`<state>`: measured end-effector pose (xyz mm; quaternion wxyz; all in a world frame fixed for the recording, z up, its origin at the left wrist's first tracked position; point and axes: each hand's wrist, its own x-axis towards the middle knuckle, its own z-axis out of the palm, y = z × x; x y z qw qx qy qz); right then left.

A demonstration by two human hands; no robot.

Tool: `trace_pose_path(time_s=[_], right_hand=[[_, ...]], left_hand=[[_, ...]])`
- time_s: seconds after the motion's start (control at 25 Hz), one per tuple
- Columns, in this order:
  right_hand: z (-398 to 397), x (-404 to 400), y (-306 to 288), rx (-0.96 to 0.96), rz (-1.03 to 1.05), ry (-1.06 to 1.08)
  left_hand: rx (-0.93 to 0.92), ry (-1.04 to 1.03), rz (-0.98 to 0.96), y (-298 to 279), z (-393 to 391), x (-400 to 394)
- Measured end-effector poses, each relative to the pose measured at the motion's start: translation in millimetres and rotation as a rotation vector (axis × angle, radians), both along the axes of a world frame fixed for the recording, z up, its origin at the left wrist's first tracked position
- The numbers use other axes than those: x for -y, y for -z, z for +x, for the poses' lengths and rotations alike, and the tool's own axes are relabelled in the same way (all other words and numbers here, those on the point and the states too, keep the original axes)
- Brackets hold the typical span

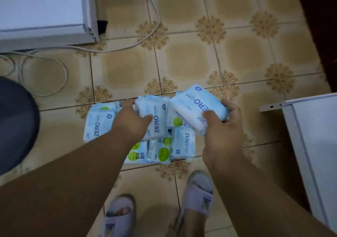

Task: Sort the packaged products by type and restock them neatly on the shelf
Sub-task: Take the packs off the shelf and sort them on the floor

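While both hands grip a packet each, we note the left hand [132,117] and its upright packet [155,120] over the floor pile [160,151], the right hand [221,125] holding its tilted packet [197,105] nearer the white shelf [310,127] at right.

pale blue/white packs [156,122], some w/ green dots, beige floral floor tiles [182,58]

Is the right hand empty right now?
No, the right hand grips a blue ZERO pack, lifted above the pile on the floor.
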<state>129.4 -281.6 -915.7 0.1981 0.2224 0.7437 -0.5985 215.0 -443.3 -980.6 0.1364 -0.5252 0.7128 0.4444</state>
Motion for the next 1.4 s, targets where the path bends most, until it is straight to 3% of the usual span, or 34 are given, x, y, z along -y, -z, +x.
trace_pose_path(time_s=[0.16, 0.28, 0.36, 0.44, 0.52, 0.6, 0.72, 0.92, 1.16, 1.4], right_hand=[[-6.7, 9.6, 83.2, 0.091, 0.096, 0.033], [-5.8, 23.7, 130.1, 0.170, 0.080, 0.124], [-7.6, 27.4, 152.8, 0.213, 0.107, 0.145], [-8.8, 28.9, 166.1, 0.228, 0.263, -0.027], [-14.3, 25.5, 163.4, 0.266, 0.552, -0.399], [-16.3, 19.7, 136.2, 0.356, 0.708, -0.689], [-11.7, 13.9, 53.1, 0.268, 0.668, -0.802], [5.7, -4.6, -164.2, -0.141, 0.512, -0.761], [30.0, -58.6, -456.2, -0.613, 0.550, -0.411], [104.6, -188.0, -664.1, -0.919, 0.725, 0.004]], left_hand=[[0.100, 0.355, -0.131, 67.8, -18.8, -1.7], [0.231, 0.601, -0.455, 83.3, -12.2, -10.5], [0.193, 0.741, -0.586, 78.1, -1.1, -21.1], [0.121, 0.793, -0.587, 62.6, 15.5, -29.2], [0.062, 0.800, -0.566, 35.5, 23.7, -33.4], [0.055, 0.782, -0.564, -5.4, 25.0, -33.2], [0.032, 0.743, -0.567, -85.4, 23.1, -36.1], [-0.203, 0.678, -0.565, -253.4, 18.9, -43.9], [-0.645, 0.696, -0.641, -495.2, 4.9, -91.1], [-1.062, 0.910, -0.734, -705.7, 18.0, -199.7]])
